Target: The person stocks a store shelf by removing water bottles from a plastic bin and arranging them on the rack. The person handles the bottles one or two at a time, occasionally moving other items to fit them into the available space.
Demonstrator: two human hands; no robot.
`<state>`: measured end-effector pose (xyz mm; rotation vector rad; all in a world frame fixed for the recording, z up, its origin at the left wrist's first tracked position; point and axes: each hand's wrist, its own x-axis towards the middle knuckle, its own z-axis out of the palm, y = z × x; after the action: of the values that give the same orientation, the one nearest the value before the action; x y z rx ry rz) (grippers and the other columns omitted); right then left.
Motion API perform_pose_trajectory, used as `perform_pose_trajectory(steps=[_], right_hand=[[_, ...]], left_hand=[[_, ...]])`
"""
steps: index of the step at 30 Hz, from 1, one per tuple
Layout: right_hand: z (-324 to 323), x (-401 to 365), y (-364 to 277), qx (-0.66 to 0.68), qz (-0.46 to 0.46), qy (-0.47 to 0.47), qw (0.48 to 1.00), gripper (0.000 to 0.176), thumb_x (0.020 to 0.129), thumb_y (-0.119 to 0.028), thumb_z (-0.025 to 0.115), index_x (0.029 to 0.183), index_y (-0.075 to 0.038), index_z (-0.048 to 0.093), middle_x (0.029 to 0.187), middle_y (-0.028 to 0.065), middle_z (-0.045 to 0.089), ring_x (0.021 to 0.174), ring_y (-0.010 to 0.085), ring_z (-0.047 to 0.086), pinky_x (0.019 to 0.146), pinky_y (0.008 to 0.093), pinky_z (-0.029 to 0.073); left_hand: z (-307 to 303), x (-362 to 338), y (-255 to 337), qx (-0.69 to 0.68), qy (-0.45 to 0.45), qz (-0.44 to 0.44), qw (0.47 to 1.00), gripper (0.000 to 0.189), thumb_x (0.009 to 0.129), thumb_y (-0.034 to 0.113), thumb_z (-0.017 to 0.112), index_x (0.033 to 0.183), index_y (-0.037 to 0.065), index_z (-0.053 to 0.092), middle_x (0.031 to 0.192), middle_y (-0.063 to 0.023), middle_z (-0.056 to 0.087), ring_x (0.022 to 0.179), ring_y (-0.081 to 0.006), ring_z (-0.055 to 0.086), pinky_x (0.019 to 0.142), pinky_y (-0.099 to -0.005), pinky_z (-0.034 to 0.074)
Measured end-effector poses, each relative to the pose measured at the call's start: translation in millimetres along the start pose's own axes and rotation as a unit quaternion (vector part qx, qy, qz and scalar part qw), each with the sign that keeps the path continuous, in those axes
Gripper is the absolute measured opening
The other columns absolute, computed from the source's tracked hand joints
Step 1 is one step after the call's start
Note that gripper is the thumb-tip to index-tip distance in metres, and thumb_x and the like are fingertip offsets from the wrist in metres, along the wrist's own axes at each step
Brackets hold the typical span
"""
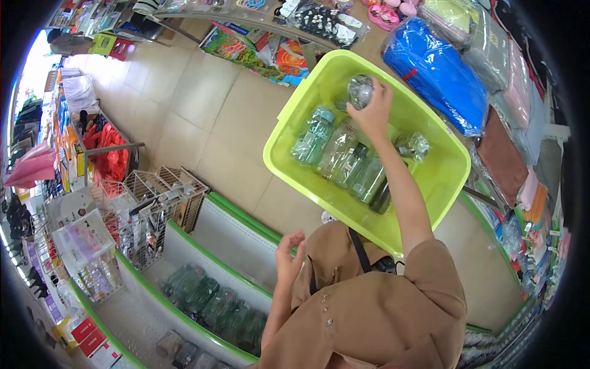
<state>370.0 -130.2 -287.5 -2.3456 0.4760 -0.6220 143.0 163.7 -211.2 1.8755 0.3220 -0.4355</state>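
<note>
My right hand (pixel 373 111) reaches into the yellow-green plastic bin (pixel 289 132), its fingers closed around a clear bottle (pixel 360 91) near the far wall. On the bin's floor lie a green-tinted bottle (pixel 312 134), a clear bottle (pixel 338 147) and several more bottles side by side. Another clear bottle (pixel 418 147) sits to the right of my forearm, partly covered by it. My left hand (pixel 290 253) hovers in front of my body near the shelves, fingers loosely bent and apart, with nothing in it.
At lower left, green-edged shelves (pixel 203 251) hold several green bottles (pixel 212 298). Wire baskets (pixel 160 197) stand beyond them. A table of packaged goods, including a blue plastic-wrapped bundle (pixel 433 71), borders the bin at upper right. Tiled floor (pixel 230 144) shows between.
</note>
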Motion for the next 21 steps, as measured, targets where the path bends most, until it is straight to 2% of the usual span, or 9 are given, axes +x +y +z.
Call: perform_pose_trajectory(steps=[5,8,10,13,15,16,18,19,21], right_hand=[[-95.8,-26.9,-2.0,0.035,-0.009,0.086,0.996,0.083,0.056,-0.024,0.074,0.125,-0.005,0.033,0.119,0.0197,0.035,0.112,0.0332,0.036,0.095,0.0406,0.031],[-130.1,-56.3,4.0,0.274,0.148,0.067,0.948,0.076,0.064,-0.019,0.070,0.127,-0.006,0.031,0.122,0.0159,0.036,0.112,0.0287,0.040,0.093,0.0389,0.035],[-146.0,-80.9,3.5,0.552,0.306,-0.014,0.776,0.066,0.072,-0.015,0.062,0.129,-0.006,0.030,0.121,0.0118,0.040,0.108,0.0258,0.045,0.091,0.0385,0.038],[-148.1,-127.2,-2.1,0.676,0.394,-0.128,0.610,0.055,0.078,-0.021,0.056,0.127,-0.007,0.033,0.118,0.0093,0.048,0.107,0.0248,0.048,0.090,0.0399,0.040],[-134.6,-162.7,-15.3,0.715,0.422,-0.194,0.523,0.052,0.081,-0.029,0.054,0.125,-0.008,0.037,0.118,0.0087,0.049,0.105,0.0235,0.050,0.090,0.0408,0.040],[-127.4,-176.7,-22.5,0.725,0.438,-0.218,0.484,0.050,0.082,-0.031,0.052,0.124,-0.008,0.038,0.119,0.0085,0.049,0.104,0.0226,0.051,0.090,0.0409,0.040],[-123.1,-186.5,-41.6,0.736,0.463,-0.261,0.418,0.054,0.080,-0.035,0.054,0.124,-0.008,0.039,0.119,0.0082,0.049,0.107,0.0229,0.049,0.092,0.0405,0.038],[-122.4,-188.2,-46.7,0.741,0.484,-0.308,0.349,0.058,0.077,-0.039,0.056,0.124,-0.008,0.039,0.119,0.0080,0.049,0.110,0.0233,0.047,0.094,0.0402,0.035],[-123.4,-185.0,-51.3,0.724,0.467,-0.353,0.364,0.055,0.080,-0.038,0.054,0.124,-0.009,0.038,0.117,0.0074,0.050,0.108,0.0227,0.048,0.093,0.0408,0.037]], left_hand=[[8.9,27.9,18.1,0.018,-0.058,0.077,0.995,0.024,0.080,-0.004,0.052,0.104,-0.002,0.051,0.092,-0.0075,0.058,0.088,-0.0135,0.057,0.079,-0.0255,0.045],[24.0,47.4,35.9,0.009,-0.110,0.106,0.988,0.040,0.077,-0.002,0.057,0.115,-0.001,0.045,0.106,-0.0115,0.053,0.101,-0.0168,0.051,0.086,-0.0296,0.042],[40.4,54.7,45.7,-0.025,-0.131,0.129,0.983,0.048,0.074,-0.001,0.059,0.119,0.000,0.042,0.115,-0.0135,0.049,0.108,-0.0182,0.047,0.089,-0.0317,0.040],[52.0,53.1,60.5,-0.149,-0.149,0.127,0.969,0.064,0.070,0.003,0.066,0.126,0.003,0.036,0.129,-0.0141,0.036,0.119,-0.0201,0.035,0.096,-0.0376,0.033],[42.2,47.5,61.9,0.009,-0.229,-0.125,0.965,0.075,0.065,0.009,0.073,0.129,0.007,0.034,0.135,-0.0119,0.029,0.123,-0.0229,0.030,0.099,-0.0418,0.028],[45.6,45.5,56.8,0.013,-0.232,-0.124,0.965,0.075,0.065,0.009,0.073,0.129,0.007,0.034,0.135,-0.0119,0.029,0.123,-0.0229,0.030,0.099,-0.0418,0.028],[54.2,42.0,40.6,-0.276,-0.181,0.226,0.917,0.066,0.072,0.021,0.068,0.129,0.011,0.036,0.134,-0.0106,0.030,0.122,-0.0259,0.031,0.100,-0.0440,0.026],[50.4,39.7,37.5,-0.273,-0.182,0.224,0.918,0.066,0.072,0.021,0.068,0.129,0.011,0.036,0.134,-0.0106,0.030,0.122,-0.0259,0.031,0.100,-0.0440,0.026],[34.6,36.7,32.6,-0.376,-0.174,0.138,0.899,0.054,0.083,0.031,0.050,0.131,0.013,0.031,0.132,-0.0107,0.034,0.119,-0.0284,0.035,0.100,-0.0448,0.028]])
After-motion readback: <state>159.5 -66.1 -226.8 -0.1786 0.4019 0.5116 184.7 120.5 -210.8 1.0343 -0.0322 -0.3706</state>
